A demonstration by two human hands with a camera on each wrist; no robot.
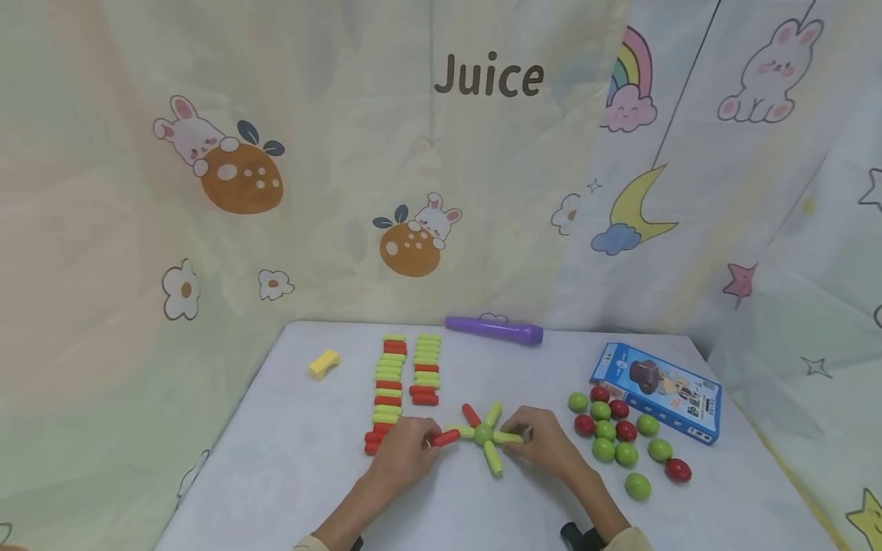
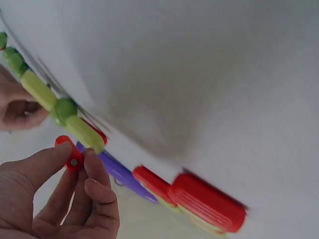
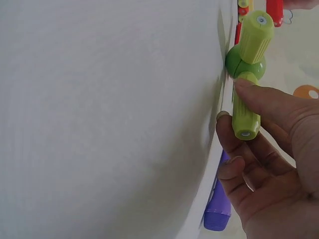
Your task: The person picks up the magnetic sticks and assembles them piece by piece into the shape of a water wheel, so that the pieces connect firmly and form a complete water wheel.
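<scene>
My left hand (image 1: pixel 406 453) pinches a short red rod (image 1: pixel 445 438) between thumb and fingers; in the left wrist view its end shows a small metallic dot. Beside it on the white table, a green ball (image 1: pixel 485 435) has several rods spread around it like a star. One of these is a red rod (image 1: pixel 472 415); the others are light green. My right hand (image 1: pixel 543 442) grips the light green rod (image 3: pixel 246 112) on the star's right side, thumb on top. The held red rod's tip is close to the star's left light green rod (image 1: pixel 460 432).
Two columns of red and light green rods (image 1: pixel 388 386) lie left of the star. Red and green balls (image 1: pixel 625 431) cluster at right before a blue box (image 1: pixel 661 390). A purple wand-like stick (image 1: pixel 494 330) lies at the back edge, a yellow arched block (image 1: pixel 324 364) at back left.
</scene>
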